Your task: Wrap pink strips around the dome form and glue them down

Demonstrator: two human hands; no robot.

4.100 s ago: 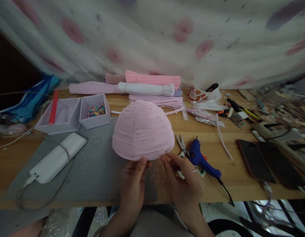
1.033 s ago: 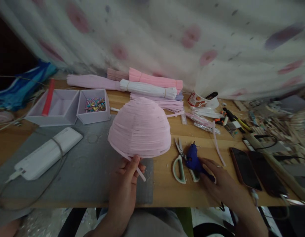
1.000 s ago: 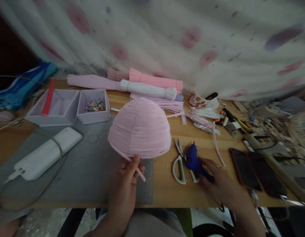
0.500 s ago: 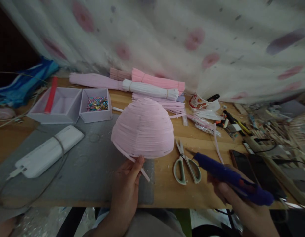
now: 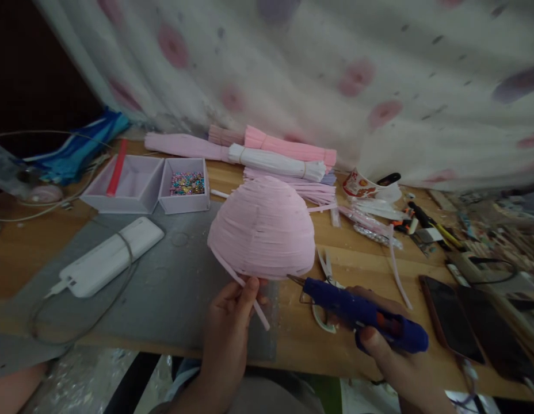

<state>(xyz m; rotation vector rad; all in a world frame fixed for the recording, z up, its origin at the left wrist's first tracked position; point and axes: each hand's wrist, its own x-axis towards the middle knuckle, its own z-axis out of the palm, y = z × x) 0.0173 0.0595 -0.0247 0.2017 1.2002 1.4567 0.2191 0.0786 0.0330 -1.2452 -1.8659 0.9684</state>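
Observation:
A pale pink dome (image 5: 262, 230), built up from rows of narrow strips, is held up over the desk by its lower rim. My left hand (image 5: 232, 316) pinches that rim and a loose pink strip (image 5: 260, 313), whose free end hangs below my thumb. In my right hand (image 5: 385, 351) is a blue glue gun (image 5: 357, 307), fingers wrapped round it. Its metal nozzle points left and sits close to the dome's lower right edge; whether it touches I cannot tell. Scissors (image 5: 324, 319) lie on the desk, partly hidden behind the glue gun.
Behind the dome lie bundled strips (image 5: 275, 162). To the left are a box of beads (image 5: 185, 204), a box with a red stick (image 5: 120, 204), and a white power bank (image 5: 111, 259) with its cable on a grey mat (image 5: 163, 299). Phones (image 5: 450, 319) lie at right.
My right hand has brought the glue gun leftward, from beyond the scissors to the dome's lower edge. My left hand still holds the dome. The whole view has shifted slightly.

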